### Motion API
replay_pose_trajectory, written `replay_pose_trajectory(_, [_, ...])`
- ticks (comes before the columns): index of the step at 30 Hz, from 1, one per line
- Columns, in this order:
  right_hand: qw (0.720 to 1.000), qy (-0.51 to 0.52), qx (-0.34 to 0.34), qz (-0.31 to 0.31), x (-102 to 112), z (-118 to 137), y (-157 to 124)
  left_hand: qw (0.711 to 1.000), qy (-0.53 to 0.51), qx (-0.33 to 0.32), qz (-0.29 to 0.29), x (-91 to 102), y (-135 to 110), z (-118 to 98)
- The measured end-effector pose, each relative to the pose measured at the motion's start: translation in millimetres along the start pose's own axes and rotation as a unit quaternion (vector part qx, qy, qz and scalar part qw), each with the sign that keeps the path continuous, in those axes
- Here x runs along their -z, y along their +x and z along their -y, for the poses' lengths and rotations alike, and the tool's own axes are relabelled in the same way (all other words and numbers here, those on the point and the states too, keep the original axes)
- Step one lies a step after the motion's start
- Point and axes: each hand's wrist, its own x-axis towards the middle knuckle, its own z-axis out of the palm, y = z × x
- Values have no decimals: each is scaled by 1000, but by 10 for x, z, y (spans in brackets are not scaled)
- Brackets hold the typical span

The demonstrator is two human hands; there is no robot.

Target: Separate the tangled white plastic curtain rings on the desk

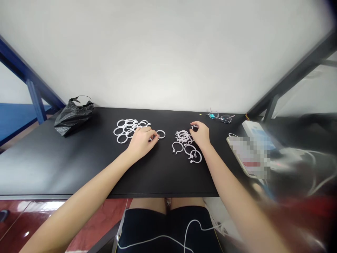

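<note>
My left hand (pixel 142 141) is closed in a pinch on a white plastic ring (pixel 164 135), which sticks out past the fingertips just above the black table. Under and behind that hand lies a pile of closed white rings (pixel 122 138), some overlapping. My right hand (pixel 201 134) has its thumb and forefinger pinched on another white ring (pixel 195 126), mostly hidden by the fingers. Beside it, to the left and nearer to me, is a second group of white rings (pixel 177 147). Several of these have a gap and a small clasp at their ends.
A crumpled black plastic bag (pixel 75 115) sits at the back left. Glasses (pixel 225 118) rest near the wall at the right. A phone (pixel 244 156) and a white box (pixel 258 135) lie farther right, with white cables. A cable (pixel 155 239) crosses my lap.
</note>
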Motion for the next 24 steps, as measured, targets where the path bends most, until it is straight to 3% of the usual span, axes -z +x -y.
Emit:
replay_pose_trajectory(8, [990, 134, -21, -36, -2, 85, -3, 1000, -21, -9, -3, -6, -2, 13])
replay_pose_trajectory(12, [957, 275, -8, -94, 23, 259, -45, 999, -39, -24, -15, -10, 1, 8])
replay_pose_trajectory(14, [936, 345, 5, -63, 28, 408, -121, 998, -57, -38, -19, -6, 0, -18])
replay_pose_trajectory(19, [882, 460, 26, 99, 8, 817, -456, 980, -194, -47, 3, 27, -35, -207])
replay_pose_trajectory(22, [869, 479, 47, 115, -12, 960, -631, 946, -315, 11, 79, 30, -62, -329])
replay_pose_trajectory(24, [867, 478, 51, 127, -25, 995, -698, 905, -396, 59, 140, 5, -69, -363])
